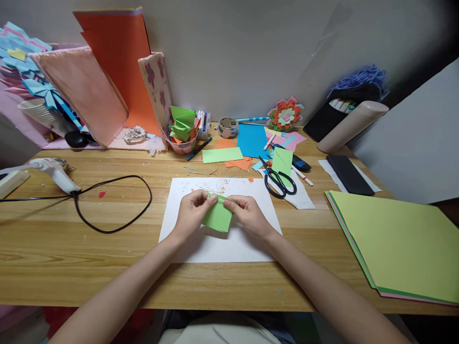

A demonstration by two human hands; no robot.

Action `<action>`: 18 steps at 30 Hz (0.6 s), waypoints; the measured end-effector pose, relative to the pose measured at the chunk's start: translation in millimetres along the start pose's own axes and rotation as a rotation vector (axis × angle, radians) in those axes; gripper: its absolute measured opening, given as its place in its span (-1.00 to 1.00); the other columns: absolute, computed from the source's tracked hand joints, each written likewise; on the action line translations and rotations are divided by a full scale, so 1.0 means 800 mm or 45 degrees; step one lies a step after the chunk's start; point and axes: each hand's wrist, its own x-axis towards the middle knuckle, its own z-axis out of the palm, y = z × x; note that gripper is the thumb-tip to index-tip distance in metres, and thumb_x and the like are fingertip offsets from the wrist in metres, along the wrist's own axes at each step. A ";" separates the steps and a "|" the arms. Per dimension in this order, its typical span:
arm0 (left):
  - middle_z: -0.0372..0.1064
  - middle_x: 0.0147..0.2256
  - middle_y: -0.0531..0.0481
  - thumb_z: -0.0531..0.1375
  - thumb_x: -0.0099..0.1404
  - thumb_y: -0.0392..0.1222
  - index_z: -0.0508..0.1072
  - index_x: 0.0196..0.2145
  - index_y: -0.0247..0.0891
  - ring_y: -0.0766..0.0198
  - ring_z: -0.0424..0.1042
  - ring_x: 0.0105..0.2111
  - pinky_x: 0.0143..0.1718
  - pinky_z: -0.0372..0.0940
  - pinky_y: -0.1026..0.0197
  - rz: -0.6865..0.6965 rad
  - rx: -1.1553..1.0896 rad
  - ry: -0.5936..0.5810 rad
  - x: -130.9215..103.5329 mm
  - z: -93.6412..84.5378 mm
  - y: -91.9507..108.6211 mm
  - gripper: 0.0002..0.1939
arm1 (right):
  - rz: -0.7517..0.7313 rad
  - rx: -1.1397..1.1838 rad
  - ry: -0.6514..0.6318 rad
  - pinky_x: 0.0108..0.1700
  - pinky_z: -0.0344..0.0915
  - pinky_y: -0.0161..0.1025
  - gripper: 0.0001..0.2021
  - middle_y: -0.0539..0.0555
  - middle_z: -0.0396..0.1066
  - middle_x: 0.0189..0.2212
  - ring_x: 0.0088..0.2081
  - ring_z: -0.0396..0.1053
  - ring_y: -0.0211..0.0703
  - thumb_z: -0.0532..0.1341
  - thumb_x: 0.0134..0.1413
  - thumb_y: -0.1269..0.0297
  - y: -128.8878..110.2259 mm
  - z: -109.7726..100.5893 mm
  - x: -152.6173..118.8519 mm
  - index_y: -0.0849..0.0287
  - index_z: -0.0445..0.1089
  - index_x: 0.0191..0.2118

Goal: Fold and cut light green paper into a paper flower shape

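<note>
A small green paper (218,217) is held above a white sheet (251,246), its upper edge folded over in a narrow strip. My left hand (193,210) pinches the paper's upper left part between thumb and fingers. On the upper right, my right hand (247,212) is closed on the same folded edge. Thin scraps and small coloured bits lie on the white sheet just beyond my hands. Black-handled scissors (279,184) rest to the right, partly over another green piece (282,161).
A glue gun (57,177) with a looped black cord lies left. Behind are a cup of paper scraps (182,138), a tape roll (228,127) and a blue sheet (253,140). Large coloured sheets (401,243) and a black phone-like object (349,175) lie right.
</note>
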 end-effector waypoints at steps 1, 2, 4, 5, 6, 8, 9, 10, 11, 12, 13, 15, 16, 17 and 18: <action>0.24 -0.59 0.10 0.23 0.06 0.02 0.35 -0.55 -0.32 0.40 0.18 -0.58 -0.57 0.08 0.35 -0.010 -0.015 -0.009 0.000 -0.001 0.000 -0.69 | -0.012 -0.017 0.006 -0.47 0.00 -0.33 -0.65 -0.05 0.12 -0.63 -0.52 0.05 -0.31 0.14 0.05 0.06 0.000 0.001 0.000 0.22 0.29 -0.59; 0.23 -0.60 0.10 0.23 0.07 0.02 0.35 -0.56 -0.32 0.41 0.18 -0.58 -0.57 0.08 0.35 -0.021 -0.029 -0.020 0.000 -0.001 0.000 -0.68 | -0.016 -0.032 -0.003 -0.47 0.00 -0.33 -0.66 -0.05 0.12 -0.63 -0.52 0.06 -0.31 0.14 0.05 0.07 -0.001 0.000 -0.001 0.22 0.31 -0.58; 0.22 -0.60 0.10 0.22 0.08 0.00 0.34 -0.56 -0.32 0.41 0.17 -0.58 -0.57 0.07 0.35 -0.025 -0.046 -0.045 0.001 -0.003 -0.001 -0.69 | -0.010 -0.056 -0.047 -0.47 0.01 -0.33 -0.69 -0.04 0.17 -0.62 -0.52 0.08 -0.31 0.15 0.05 0.11 -0.002 -0.002 -0.001 0.23 0.36 -0.55; 0.22 -0.60 0.10 0.22 0.08 -0.01 0.34 -0.57 -0.32 0.41 0.17 -0.58 -0.57 0.06 0.35 -0.013 -0.042 -0.059 0.001 -0.004 -0.002 -0.70 | -0.003 -0.067 -0.068 -0.47 0.02 -0.33 -0.71 -0.04 0.19 -0.61 -0.52 0.10 -0.30 0.16 0.04 0.13 -0.003 -0.003 -0.002 0.24 0.39 -0.53; 0.21 -0.60 0.11 0.22 0.09 -0.02 0.33 -0.57 -0.31 0.41 0.17 -0.57 -0.56 0.07 0.35 0.008 -0.029 -0.072 0.002 -0.005 -0.003 -0.70 | -0.001 -0.083 -0.077 -0.48 0.02 -0.33 -0.72 -0.03 0.20 -0.62 -0.53 0.11 -0.30 0.17 0.03 0.14 -0.004 -0.004 -0.003 0.24 0.41 -0.53; 0.21 -0.59 0.10 0.21 0.11 -0.04 0.32 -0.57 -0.31 0.41 0.17 -0.56 -0.53 0.09 0.35 0.065 0.021 -0.086 0.002 -0.006 -0.003 -0.71 | -0.026 -0.151 -0.049 -0.51 0.02 -0.33 -0.72 -0.04 0.22 -0.65 -0.56 0.13 -0.30 0.18 0.03 0.17 -0.004 -0.005 -0.004 0.24 0.43 -0.55; 0.21 -0.58 0.10 0.20 0.12 -0.05 0.32 -0.57 -0.31 0.40 0.18 -0.55 -0.51 0.11 0.34 0.094 0.054 -0.084 0.002 -0.007 -0.003 -0.72 | -0.059 -0.207 -0.012 -0.52 0.03 -0.32 -0.71 -0.03 0.23 -0.67 -0.57 0.15 -0.29 0.17 0.04 0.19 -0.003 -0.005 -0.005 0.24 0.44 -0.57; 0.23 -0.57 0.09 0.19 0.14 -0.06 0.32 -0.57 -0.31 0.39 0.20 -0.54 -0.48 0.13 0.33 0.120 0.093 -0.081 0.002 -0.007 -0.001 -0.72 | -0.105 -0.272 0.031 -0.52 0.06 -0.31 -0.71 -0.03 0.26 -0.67 -0.57 0.18 -0.27 0.17 0.05 0.20 -0.002 -0.004 -0.006 0.23 0.45 -0.58; 0.25 -0.55 0.07 0.18 0.16 -0.06 0.33 -0.56 -0.30 0.37 0.23 -0.51 -0.44 0.16 0.31 0.148 0.140 -0.082 0.001 -0.007 0.001 -0.73 | -0.163 -0.338 0.083 -0.50 0.10 -0.30 -0.72 -0.01 0.31 -0.66 -0.56 0.23 -0.25 0.16 0.06 0.22 0.000 -0.004 -0.007 0.21 0.48 -0.56; 0.29 -0.52 0.05 0.16 0.18 -0.07 0.35 -0.53 -0.30 0.34 0.26 -0.47 -0.39 0.19 0.29 0.185 0.195 -0.092 0.001 -0.006 0.004 -0.75 | -0.232 -0.404 0.139 -0.48 0.16 -0.28 -0.76 0.00 0.38 -0.62 -0.54 0.28 -0.22 0.16 0.06 0.24 0.001 -0.004 -0.008 0.19 0.50 -0.51; 0.33 -0.46 0.01 0.13 0.20 -0.07 0.38 -0.48 -0.29 0.30 0.30 -0.41 -0.31 0.21 0.26 0.229 0.252 -0.109 0.000 -0.006 0.008 -0.77 | -0.310 -0.465 0.192 -0.44 0.21 -0.26 -0.80 0.02 0.43 -0.57 -0.51 0.32 -0.19 0.17 0.07 0.27 0.003 -0.004 -0.008 0.16 0.53 -0.43; 0.38 -0.27 -0.05 0.08 0.25 -0.08 0.42 -0.29 -0.24 0.22 0.33 -0.21 -0.12 0.19 0.18 0.325 0.346 -0.117 -0.003 -0.006 0.012 -0.79 | -0.487 -0.560 0.271 -0.34 0.30 -0.20 -0.80 0.05 0.51 -0.43 -0.42 0.40 -0.14 0.14 0.08 0.35 0.006 -0.006 -0.009 0.09 0.52 -0.25; 0.36 -0.15 -0.08 0.06 0.27 -0.07 0.39 -0.18 -0.21 0.20 0.29 -0.10 -0.03 0.14 0.15 0.356 0.370 -0.082 -0.003 -0.005 0.013 -0.75 | -0.573 -0.599 0.298 -0.28 0.32 -0.18 -0.75 0.07 0.52 -0.36 -0.36 0.43 -0.13 0.12 0.09 0.40 0.006 -0.007 -0.009 0.06 0.49 -0.17; 0.31 -0.06 -0.09 0.04 0.28 -0.04 0.35 -0.09 -0.20 0.19 0.24 -0.01 0.02 0.10 0.13 0.359 0.372 -0.013 -0.003 -0.006 0.013 -0.69 | -0.649 -0.633 0.321 -0.23 0.34 -0.16 -0.71 0.07 0.52 -0.30 -0.29 0.44 -0.11 0.10 0.10 0.44 0.006 -0.009 -0.009 0.03 0.46 -0.11; 0.28 -0.01 -0.11 0.02 0.28 0.00 0.31 -0.05 -0.20 0.18 0.21 0.03 0.04 0.09 0.11 0.321 0.351 0.065 -0.002 -0.006 0.011 -0.65 | -0.709 -0.664 0.337 -0.17 0.34 -0.13 -0.67 0.07 0.51 -0.25 -0.22 0.44 -0.11 0.08 0.11 0.46 0.005 -0.012 -0.008 0.01 0.43 -0.07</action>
